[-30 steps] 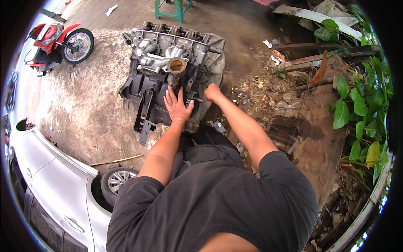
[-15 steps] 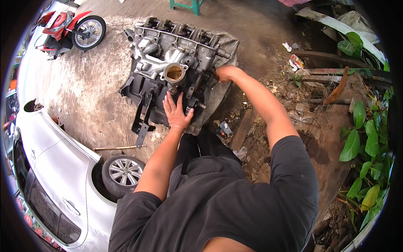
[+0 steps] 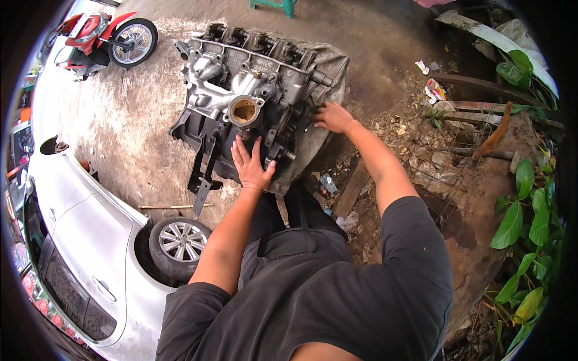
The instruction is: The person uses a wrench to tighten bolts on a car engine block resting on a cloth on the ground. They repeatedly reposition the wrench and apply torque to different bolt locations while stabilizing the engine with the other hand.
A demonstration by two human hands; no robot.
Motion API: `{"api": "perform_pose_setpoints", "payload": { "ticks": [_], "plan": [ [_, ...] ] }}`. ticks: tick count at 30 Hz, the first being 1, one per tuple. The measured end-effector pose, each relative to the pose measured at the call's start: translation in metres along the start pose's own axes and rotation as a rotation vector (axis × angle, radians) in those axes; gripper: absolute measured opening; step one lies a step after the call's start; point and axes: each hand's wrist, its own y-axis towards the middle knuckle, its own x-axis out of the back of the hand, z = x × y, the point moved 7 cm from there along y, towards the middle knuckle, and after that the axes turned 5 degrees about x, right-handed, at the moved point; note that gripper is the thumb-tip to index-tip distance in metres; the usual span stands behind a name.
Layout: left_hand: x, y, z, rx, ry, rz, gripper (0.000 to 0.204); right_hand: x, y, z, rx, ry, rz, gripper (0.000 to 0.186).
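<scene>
A partly stripped engine [image 3: 255, 83] sits on a grey cloth [image 3: 338, 65], its silver intake manifold [image 3: 208, 95] facing up with a round brown-stained opening [image 3: 244, 111]. My left hand [image 3: 253, 169] lies flat on the engine's dark near side, fingers spread, just below that opening. At the engine's right end, my right hand [image 3: 335, 117] reaches in with its fingers stretched out and apart. A small shiny tip [image 3: 307, 129] shows just left of those fingers; what it belongs to is too small to tell.
A silver car [image 3: 84, 231] stands at left, with a loose-looking wheel [image 3: 179, 242] by its body. A red motorcycle [image 3: 96, 39] is at the far left, a green stool [image 3: 274, 6] at the far edge. Rubble, planks [image 3: 351, 189] and leafy plants [image 3: 512, 225] fill the right.
My right hand has loosened from a closed grip near a thin metal piece, and its fingers are now stretched out. My left hand stays on the engine. The view has shifted slightly.
</scene>
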Motion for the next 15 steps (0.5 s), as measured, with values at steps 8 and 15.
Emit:
{"api": "perform_pose_setpoints", "payload": {
  "ticks": [8, 15],
  "plan": [
    [0.002, 0.001, -0.001, -0.008, -0.016, 0.017, 0.074, 0.001, -0.039, 0.025, 0.015, -0.057, -0.132, 0.017],
    [0.005, 0.000, -0.004, -0.014, -0.015, 0.013, 0.074, 0.028, -0.072, 0.054, -0.282, 0.164, -0.169, 0.024]
  ]
}}
